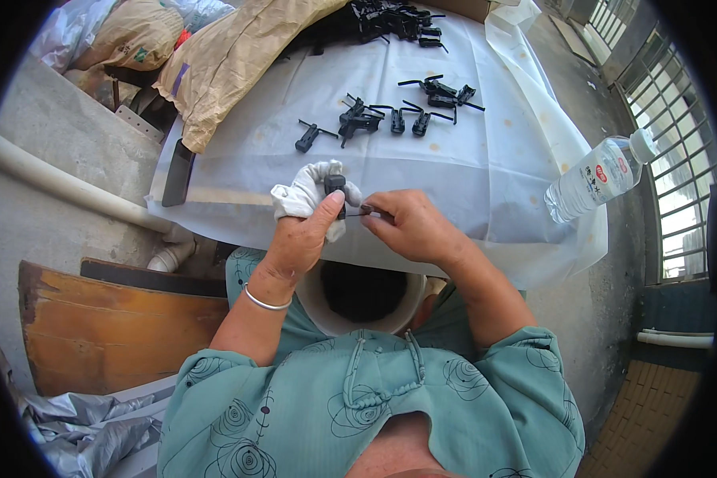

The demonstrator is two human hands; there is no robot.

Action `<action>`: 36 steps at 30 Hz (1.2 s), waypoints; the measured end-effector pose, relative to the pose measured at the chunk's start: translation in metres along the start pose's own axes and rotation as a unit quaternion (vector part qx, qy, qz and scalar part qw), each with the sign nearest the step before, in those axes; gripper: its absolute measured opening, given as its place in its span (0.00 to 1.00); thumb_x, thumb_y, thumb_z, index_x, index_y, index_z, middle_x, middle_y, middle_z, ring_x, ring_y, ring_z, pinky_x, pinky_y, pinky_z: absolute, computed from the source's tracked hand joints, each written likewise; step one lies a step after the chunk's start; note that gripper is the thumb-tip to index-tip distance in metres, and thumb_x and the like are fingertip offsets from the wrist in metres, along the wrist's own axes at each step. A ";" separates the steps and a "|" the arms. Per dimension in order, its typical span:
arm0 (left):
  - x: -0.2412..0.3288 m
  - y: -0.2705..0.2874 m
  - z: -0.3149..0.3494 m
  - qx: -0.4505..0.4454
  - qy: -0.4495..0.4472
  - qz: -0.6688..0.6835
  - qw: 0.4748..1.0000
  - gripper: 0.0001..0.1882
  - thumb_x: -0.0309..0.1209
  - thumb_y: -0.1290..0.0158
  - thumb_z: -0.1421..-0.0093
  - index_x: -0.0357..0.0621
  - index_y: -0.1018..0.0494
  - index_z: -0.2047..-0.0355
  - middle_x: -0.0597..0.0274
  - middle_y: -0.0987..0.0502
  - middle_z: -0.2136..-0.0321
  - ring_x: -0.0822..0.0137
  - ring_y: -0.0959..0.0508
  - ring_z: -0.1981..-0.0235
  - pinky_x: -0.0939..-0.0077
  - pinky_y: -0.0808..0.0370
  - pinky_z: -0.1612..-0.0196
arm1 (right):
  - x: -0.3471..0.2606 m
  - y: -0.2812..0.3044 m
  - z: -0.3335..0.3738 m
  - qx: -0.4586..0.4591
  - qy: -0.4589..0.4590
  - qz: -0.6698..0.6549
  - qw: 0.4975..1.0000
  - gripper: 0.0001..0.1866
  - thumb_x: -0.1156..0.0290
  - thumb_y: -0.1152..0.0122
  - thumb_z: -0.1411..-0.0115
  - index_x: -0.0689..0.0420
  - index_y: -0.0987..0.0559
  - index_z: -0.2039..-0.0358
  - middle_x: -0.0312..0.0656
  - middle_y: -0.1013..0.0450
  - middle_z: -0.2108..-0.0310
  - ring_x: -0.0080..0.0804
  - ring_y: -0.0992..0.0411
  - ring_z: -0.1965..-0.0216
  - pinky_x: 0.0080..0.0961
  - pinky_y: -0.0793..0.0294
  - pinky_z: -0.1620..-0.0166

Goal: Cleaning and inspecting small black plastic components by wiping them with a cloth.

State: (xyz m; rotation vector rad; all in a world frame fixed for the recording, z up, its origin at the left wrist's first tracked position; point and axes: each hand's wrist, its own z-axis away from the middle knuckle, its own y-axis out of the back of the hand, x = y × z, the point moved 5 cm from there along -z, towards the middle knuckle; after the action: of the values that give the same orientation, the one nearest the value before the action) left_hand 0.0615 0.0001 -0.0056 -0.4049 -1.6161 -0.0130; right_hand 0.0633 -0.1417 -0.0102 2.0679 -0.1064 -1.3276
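While the left hand [299,239] is closed around a white cloth [299,193] and a small black plastic part [334,185], the thumb presses on the front of this part. The right hand [410,225] meets it just beside — its fingertips pinch a thin dark pin [361,211] that sticks out from the part toward the right. Both grips are tight, one on the cloth and part, the other on the pin. All this is held just above the near edge of the desk [470,183], which is covered with a white sheet.

More black parts [398,115] lie scattered toward the far edge, and a bigger heap [390,20] sits at the far edge itself. A clear water bottle [601,175] lies at the right edge. A tan sack [231,56] rests on the far left corner. Below the hands stands a white bucket [362,295], between the person's knees.
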 end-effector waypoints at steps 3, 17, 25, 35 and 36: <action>-0.001 0.002 -0.002 0.016 0.044 0.017 0.999 0.14 0.27 0.55 0.39 0.41 0.38 0.52 0.66 0.29 0.68 0.81 0.34 0.76 0.88 0.36 0.75 | 0.001 0.014 0.002 0.121 0.084 -0.012 0.989 0.06 0.75 0.40 0.49 0.60 0.24 0.69 0.40 0.31 0.81 0.28 0.34 0.81 0.22 0.35 0.75; -0.005 -0.016 0.005 -0.129 0.122 -0.084 0.980 0.16 0.28 0.56 0.41 0.43 0.40 0.52 0.71 0.36 0.73 0.82 0.39 0.76 0.88 0.39 0.76 | 0.012 0.000 -0.004 0.105 -0.044 -0.192 0.975 0.09 0.70 0.38 0.47 0.60 0.27 0.77 0.30 0.39 0.84 0.15 0.44 0.80 0.16 0.41 0.77; -0.003 -0.009 0.001 -0.093 -0.022 -0.217 0.971 0.14 0.24 0.59 0.44 0.40 0.37 0.56 0.68 0.35 0.71 0.78 0.36 0.72 0.83 0.35 0.68 | 0.005 0.001 -0.003 0.032 -0.048 -0.188 0.980 0.12 0.67 0.49 0.39 0.62 0.28 0.75 0.35 0.37 0.84 0.20 0.42 0.78 0.21 0.37 0.73; 0.003 -0.018 0.003 -0.055 -0.107 -0.379 0.918 0.12 0.24 0.59 0.46 0.36 0.37 0.60 0.52 0.31 0.73 0.60 0.30 0.73 0.71 0.31 0.67 | 0.008 -0.017 -0.003 0.011 -0.061 -0.140 0.988 0.13 0.69 0.54 0.39 0.63 0.29 0.76 0.42 0.35 0.83 0.25 0.41 0.80 0.25 0.36 0.73; 0.005 -0.018 0.005 -0.046 -0.120 -0.382 0.915 0.12 0.24 0.59 0.47 0.35 0.37 0.61 0.48 0.31 0.73 0.56 0.30 0.74 0.69 0.31 0.68 | 0.007 -0.019 -0.002 0.031 -0.058 -0.157 0.985 0.13 0.69 0.54 0.39 0.63 0.29 0.77 0.43 0.35 0.83 0.25 0.41 0.80 0.25 0.36 0.73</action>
State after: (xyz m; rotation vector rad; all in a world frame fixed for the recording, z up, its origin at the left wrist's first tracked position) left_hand 0.0515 -0.0141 0.0027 0.1883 -1.9338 -0.6562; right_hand 0.0633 -0.1290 -0.0264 2.1197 0.1349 -1.6530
